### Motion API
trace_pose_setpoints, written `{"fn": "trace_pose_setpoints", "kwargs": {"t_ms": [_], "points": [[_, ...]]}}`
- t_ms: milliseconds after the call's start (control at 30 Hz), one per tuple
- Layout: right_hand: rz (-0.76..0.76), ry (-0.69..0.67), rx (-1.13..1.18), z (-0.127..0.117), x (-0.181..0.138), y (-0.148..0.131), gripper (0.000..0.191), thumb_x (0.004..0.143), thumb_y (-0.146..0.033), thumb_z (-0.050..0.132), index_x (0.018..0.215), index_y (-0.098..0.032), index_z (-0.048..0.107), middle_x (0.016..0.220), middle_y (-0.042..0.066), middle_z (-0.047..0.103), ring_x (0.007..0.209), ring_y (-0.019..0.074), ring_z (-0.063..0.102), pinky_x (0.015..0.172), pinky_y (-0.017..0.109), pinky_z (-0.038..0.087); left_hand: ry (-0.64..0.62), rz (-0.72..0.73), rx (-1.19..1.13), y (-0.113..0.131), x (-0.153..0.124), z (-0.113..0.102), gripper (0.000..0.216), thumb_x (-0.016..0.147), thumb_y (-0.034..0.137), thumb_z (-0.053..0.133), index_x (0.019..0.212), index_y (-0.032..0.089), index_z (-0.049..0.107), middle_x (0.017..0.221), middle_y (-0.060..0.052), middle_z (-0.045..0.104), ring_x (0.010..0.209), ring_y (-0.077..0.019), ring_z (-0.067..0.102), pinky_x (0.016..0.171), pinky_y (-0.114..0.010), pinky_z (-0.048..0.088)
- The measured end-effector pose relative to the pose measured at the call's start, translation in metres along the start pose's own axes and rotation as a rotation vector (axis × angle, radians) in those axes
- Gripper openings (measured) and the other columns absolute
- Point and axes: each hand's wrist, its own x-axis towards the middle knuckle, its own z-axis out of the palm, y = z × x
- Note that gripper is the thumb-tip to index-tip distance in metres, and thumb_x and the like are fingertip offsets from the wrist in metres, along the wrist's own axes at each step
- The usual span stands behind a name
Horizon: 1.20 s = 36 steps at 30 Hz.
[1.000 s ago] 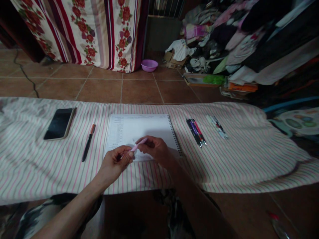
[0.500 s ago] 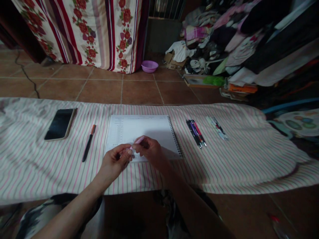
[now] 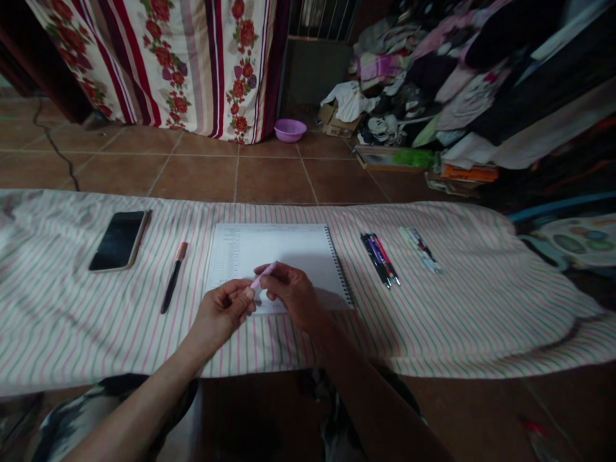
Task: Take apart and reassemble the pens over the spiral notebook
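A slim pink pen (image 3: 264, 274) is held slantwise over the lower part of an open spiral notebook (image 3: 289, 244). My left hand (image 3: 225, 307) pinches its lower end between thumb and fingers. The fingers of my right hand (image 3: 293, 292) are closed around its upper part, covering some of it. The notebook's page has printed lines and a column along the left, with its wire binding on the right. To the left of the notebook lies a black pen with an orange end (image 3: 174, 277).
A striped cloth (image 3: 298, 343) covers the low table. A phone (image 3: 119, 240) rests at the left. Several pens (image 3: 379, 260) lie right of the notebook, with another group of pale pens (image 3: 421, 249) beyond. A purple basin (image 3: 290, 131) and piled clothes stand on the floor behind.
The fingers of my right hand have shifted on the pink pen, and more of it shows now. My left hand keeps its pinch. The view has moved very slightly.
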Motion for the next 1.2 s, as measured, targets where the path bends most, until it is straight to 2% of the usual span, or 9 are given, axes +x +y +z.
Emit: {"fn": "trace_pose_setpoints", "kwargs": {"t_ms": [100, 233, 300, 433, 500, 700, 867, 1067, 1200], "points": [[-0.041, 0.071, -0.071, 0.003, 0.000, 0.000, 0.015, 0.066, -0.028, 0.068, 0.064, -0.018, 0.057, 0.066, -0.004, 0.059, 0.049, 0.0051, 0.041, 0.047, 0.020, 0.033, 0.011, 0.017, 0.039, -0.001, 0.000, 0.001, 0.035, 0.064, 0.036, 0.070, 0.089, 0.012, 0.063, 0.054, 0.001, 0.058, 0.043, -0.0057, 0.043, 0.043, -0.020, 0.031], [-0.080, 0.145, -0.208, 0.006, 0.001, 0.005, 0.022, 0.063, -0.031, 0.070, 0.062, -0.018, 0.052, 0.057, -0.006, 0.051, 0.049, 0.0059, 0.041, 0.046, 0.020, 0.032, 0.016, 0.058, 0.084, -0.001, 0.000, 0.003, 0.033, 0.064, 0.037, 0.070, 0.087, 0.012, 0.065, 0.052, 0.002, 0.056, 0.043, -0.0059, 0.043, 0.043, -0.020, 0.032], [-0.056, 0.120, -0.162, 0.006, 0.001, 0.008, 0.021, 0.065, -0.033, 0.069, 0.068, -0.018, 0.054, 0.059, -0.006, 0.051, 0.047, 0.0055, 0.039, 0.044, 0.020, 0.031, 0.033, 0.079, 0.080, 0.000, 0.001, 0.003, 0.033, 0.066, 0.037, 0.068, 0.087, 0.012, 0.065, 0.052, 0.002, 0.056, 0.043, -0.0061, 0.042, 0.043, -0.021, 0.031], [-0.013, -0.029, 0.045, 0.004, 0.000, 0.009, 0.031, 0.072, -0.035, 0.065, 0.099, -0.021, 0.059, 0.069, -0.004, 0.055, 0.047, 0.0044, 0.037, 0.043, 0.019, 0.029, 0.051, 0.062, 0.031, 0.003, 0.002, 0.001, 0.034, 0.066, 0.037, 0.068, 0.088, 0.011, 0.064, 0.052, 0.001, 0.056, 0.042, -0.0063, 0.041, 0.042, -0.021, 0.029], [-0.003, -0.058, 0.092, 0.003, -0.001, 0.008, 0.031, 0.073, -0.032, 0.064, 0.102, -0.022, 0.061, 0.070, -0.004, 0.056, 0.046, 0.0035, 0.035, 0.043, 0.019, 0.027, 0.034, 0.050, 0.026, 0.005, 0.002, 0.000, 0.034, 0.065, 0.037, 0.069, 0.086, 0.011, 0.065, 0.052, 0.001, 0.056, 0.042, -0.0062, 0.040, 0.042, -0.021, 0.028], [-0.035, 0.036, 0.052, 0.004, 0.002, 0.008, 0.013, 0.069, -0.028, 0.067, 0.077, -0.018, 0.065, 0.060, -0.005, 0.054, 0.049, 0.0051, 0.037, 0.048, 0.021, 0.029, 0.031, 0.063, 0.068, 0.005, -0.002, 0.001, 0.035, 0.065, 0.037, 0.068, 0.089, 0.012, 0.063, 0.054, 0.001, 0.058, 0.044, -0.0070, 0.042, 0.044, -0.022, 0.032], [-0.123, 0.118, -0.107, 0.009, 0.002, 0.011, 0.019, 0.065, -0.028, 0.070, 0.065, -0.018, 0.054, 0.061, -0.005, 0.052, 0.056, 0.0080, 0.044, 0.055, 0.023, 0.036, 0.027, 0.089, 0.122, 0.001, -0.001, 0.001, 0.034, 0.066, 0.039, 0.067, 0.087, 0.013, 0.065, 0.054, 0.001, 0.057, 0.043, -0.0071, 0.042, 0.043, -0.022, 0.032], [-0.059, -0.001, 0.059, 0.007, -0.001, 0.011, 0.030, 0.073, -0.035, 0.062, 0.100, -0.021, 0.060, 0.078, -0.001, 0.058, 0.052, 0.0060, 0.042, 0.047, 0.021, 0.033, 0.032, 0.076, 0.134, 0.007, -0.001, 0.001, 0.032, 0.066, 0.039, 0.067, 0.083, 0.012, 0.068, 0.053, 0.001, 0.056, 0.044, -0.0069, 0.042, 0.043, -0.021, 0.032], [-0.005, -0.015, -0.010, 0.005, -0.003, 0.007, 0.024, 0.072, -0.031, 0.064, 0.093, -0.019, 0.066, 0.069, -0.002, 0.058, 0.049, 0.0051, 0.039, 0.047, 0.021, 0.031, 0.016, 0.059, 0.129, 0.009, -0.002, 0.000, 0.031, 0.066, 0.038, 0.067, 0.082, 0.011, 0.067, 0.053, 0.001, 0.056, 0.043, -0.0066, 0.040, 0.042, -0.021, 0.030]]}}
